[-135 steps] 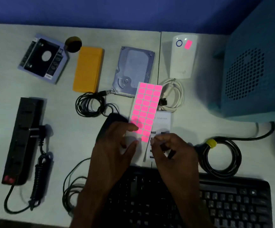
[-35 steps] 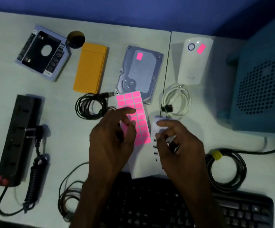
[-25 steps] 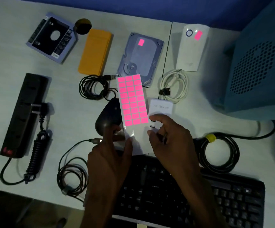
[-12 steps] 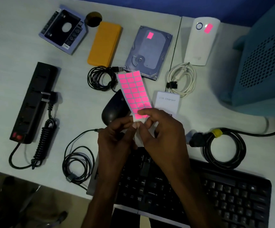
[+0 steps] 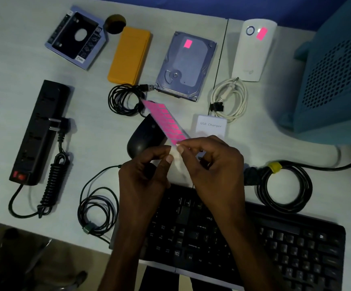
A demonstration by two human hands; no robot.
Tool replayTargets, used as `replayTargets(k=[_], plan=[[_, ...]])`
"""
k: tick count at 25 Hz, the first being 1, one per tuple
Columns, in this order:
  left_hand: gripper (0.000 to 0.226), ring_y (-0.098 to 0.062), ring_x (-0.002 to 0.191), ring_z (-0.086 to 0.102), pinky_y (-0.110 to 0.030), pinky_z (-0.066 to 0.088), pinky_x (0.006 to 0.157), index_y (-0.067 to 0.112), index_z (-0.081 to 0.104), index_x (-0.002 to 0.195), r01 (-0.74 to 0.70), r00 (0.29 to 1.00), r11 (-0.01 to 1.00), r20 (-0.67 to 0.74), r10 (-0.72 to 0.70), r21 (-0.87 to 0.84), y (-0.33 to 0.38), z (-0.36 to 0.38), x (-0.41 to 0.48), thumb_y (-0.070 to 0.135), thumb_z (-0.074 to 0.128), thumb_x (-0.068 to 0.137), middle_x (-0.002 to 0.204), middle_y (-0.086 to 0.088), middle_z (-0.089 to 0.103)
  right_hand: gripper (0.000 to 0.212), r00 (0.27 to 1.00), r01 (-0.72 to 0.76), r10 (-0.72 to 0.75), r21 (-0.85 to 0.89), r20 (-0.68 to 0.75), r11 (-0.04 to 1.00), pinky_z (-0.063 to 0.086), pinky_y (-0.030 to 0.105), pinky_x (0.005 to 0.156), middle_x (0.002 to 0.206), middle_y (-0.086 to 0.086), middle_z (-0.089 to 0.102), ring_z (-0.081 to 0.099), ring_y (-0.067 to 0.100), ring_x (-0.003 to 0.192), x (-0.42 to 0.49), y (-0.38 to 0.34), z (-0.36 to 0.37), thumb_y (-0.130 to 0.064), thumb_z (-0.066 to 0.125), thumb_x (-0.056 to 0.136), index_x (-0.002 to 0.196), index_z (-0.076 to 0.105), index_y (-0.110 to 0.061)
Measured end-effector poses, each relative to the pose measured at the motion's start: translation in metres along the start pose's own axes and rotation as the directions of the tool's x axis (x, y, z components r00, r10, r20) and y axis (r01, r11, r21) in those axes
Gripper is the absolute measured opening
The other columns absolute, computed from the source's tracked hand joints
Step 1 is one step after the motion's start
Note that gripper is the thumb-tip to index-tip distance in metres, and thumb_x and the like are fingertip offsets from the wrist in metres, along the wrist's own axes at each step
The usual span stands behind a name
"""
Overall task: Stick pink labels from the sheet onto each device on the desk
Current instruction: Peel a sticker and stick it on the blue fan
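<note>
Head view: left hand (image 5: 143, 175) fingers pinch the label sheet (image 5: 166, 122), right hand (image 5: 214, 164) fingers pinch its lowest pink row.

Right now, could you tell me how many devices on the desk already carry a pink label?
2: the grey hard drive at top centre and the white device to its right. The right hand covers part of the USB charger, so a label there may be hidden.

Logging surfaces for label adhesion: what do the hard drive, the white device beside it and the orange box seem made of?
Hard drive: metal lid, dull grey sheen, pressed contours. White device: likely glossy plastic, smooth rounded shell with soft reflections. Orange box: matte, faintly ribbed; plastic or rubber, cannot tell which.
</note>
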State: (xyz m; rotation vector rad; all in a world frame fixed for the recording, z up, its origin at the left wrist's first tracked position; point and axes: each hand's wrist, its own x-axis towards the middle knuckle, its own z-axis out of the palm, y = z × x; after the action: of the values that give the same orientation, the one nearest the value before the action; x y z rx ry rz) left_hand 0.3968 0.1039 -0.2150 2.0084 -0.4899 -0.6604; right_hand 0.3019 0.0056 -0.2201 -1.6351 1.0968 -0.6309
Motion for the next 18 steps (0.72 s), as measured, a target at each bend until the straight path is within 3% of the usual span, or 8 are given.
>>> replayTargets(k=[3, 5, 7, 10, 13, 15, 18], plan=[[0.019, -0.022, 0.054, 0.063, -0.036, 0.055, 0.053, 0.025, 0.072, 0.106, 0.027, 0.996, 0.999, -0.08, -0.024, 0.045, -0.001, 0.0, -0.001, 0.013, 0.072, 0.091, 0.091, 0.007, 0.074, 0.008, 0.975, -0.196, 0.217, 0.259, -0.053, 0.946, 0.049, 0.022, 0.056, 0.076, -0.004, 0.077, 0.059, 0.005, 0.057, 0.002, -0.006, -0.009, -0.013, 0.078, 0.088, 0.09, 0.082, -0.019], [0.023, -0.02, 0.065, 0.063, -0.04, 0.056, 0.058, 0.025, 0.067, 0.112, -0.022, 0.989, 0.989, -0.14, 0.042, 0.143, 0.0, -0.004, -0.003, 0.023, 0.073, 0.089, 0.099, 0.008, 0.069, 0.01, 0.96, -0.238, 0.271, 0.311, -0.067, 0.92, 0.049, 0.018, 0.053, 0.075, -0.006, 0.078, 0.06, 0.009, 0.053, -0.001, -0.008, -0.016, -0.014, 0.079, 0.086, 0.089, 0.081, -0.024], [0.026, -0.015, 0.067, 0.061, -0.035, 0.053, 0.059, 0.024, 0.065, 0.114, -0.08, 0.987, 0.987, -0.13, 0.099, 0.142, 0.008, -0.002, -0.005, 0.026, 0.071, 0.089, 0.1, 0.008, 0.066, 0.015, 0.962, -0.232, 0.264, 0.309, -0.067, 0.922, 0.053, 0.018, 0.055, 0.074, -0.007, 0.078, 0.064, 0.014, 0.057, -0.005, -0.012, -0.025, -0.013, 0.08, 0.085, 0.088, 0.081, -0.028], [0.018, -0.011, 0.058, 0.057, -0.021, 0.045, 0.055, 0.025, 0.067, 0.109, -0.145, 0.989, 0.985, -0.008, 0.146, 0.096, 0.033, 0.017, -0.01, 0.018, 0.069, 0.093, 0.095, 0.013, 0.068, 0.017, 0.95, -0.25, 0.298, 0.346, -0.092, 0.904, 0.051, 0.017, 0.057, 0.069, -0.004, 0.075, 0.062, 0.011, 0.057, -0.014, -0.016, -0.041, -0.01, 0.077, 0.086, 0.088, 0.082, -0.025], [0.017, -0.011, 0.056, 0.057, -0.018, 0.043, 0.054, 0.025, 0.067, 0.108, -0.202, 0.976, 0.979, 0.092, 0.199, 0.026, 0.065, 0.047, -0.015, 0.015, 0.068, 0.093, 0.089, 0.01, 0.068, 0.017, 0.922, -0.257, 0.341, 0.369, -0.183, 0.893, 0.049, 0.018, 0.058, 0.071, 0.002, 0.076, 0.061, 0.017, 0.058, -0.024, -0.012, -0.066, -0.006, 0.075, 0.086, 0.089, 0.081, -0.022], [0.02, -0.01, 0.07, 0.062, -0.024, 0.048, 0.059, 0.023, 0.066, 0.111, -0.284, 0.95, 0.958, 0.125, 0.285, -0.029, 0.094, 0.069, -0.017, 0.016, 0.068, 0.093, 0.098, 0.009, 0.069, 0.027, 0.892, -0.259, 0.386, 0.435, -0.234, 0.862, 0.051, 0.025, 0.06, 0.076, 0.005, 0.077, 0.061, 0.021, 0.061, -0.031, -0.007, -0.086, -0.001, 0.073, 0.087, 0.099, 0.078, -0.025], [0.039, -0.015, 0.107, 0.063, -0.038, 0.052, 0.089, 0.016, 0.061, 0.126, -0.522, 0.84, 0.851, 0.139, 0.525, -0.059, 0.153, 0.107, -0.022, 0.027, 0.072, 0.09, 0.12, 0.004, 0.064, 0.029, 0.834, -0.265, 0.469, 0.534, -0.29, 0.802, 0.052, 0.024, 0.062, 0.075, 0.004, 0.078, 0.065, 0.009, 0.061, -0.044, -0.004, -0.113, 0.0, 0.07, 0.089, 0.107, 0.077, -0.022]])
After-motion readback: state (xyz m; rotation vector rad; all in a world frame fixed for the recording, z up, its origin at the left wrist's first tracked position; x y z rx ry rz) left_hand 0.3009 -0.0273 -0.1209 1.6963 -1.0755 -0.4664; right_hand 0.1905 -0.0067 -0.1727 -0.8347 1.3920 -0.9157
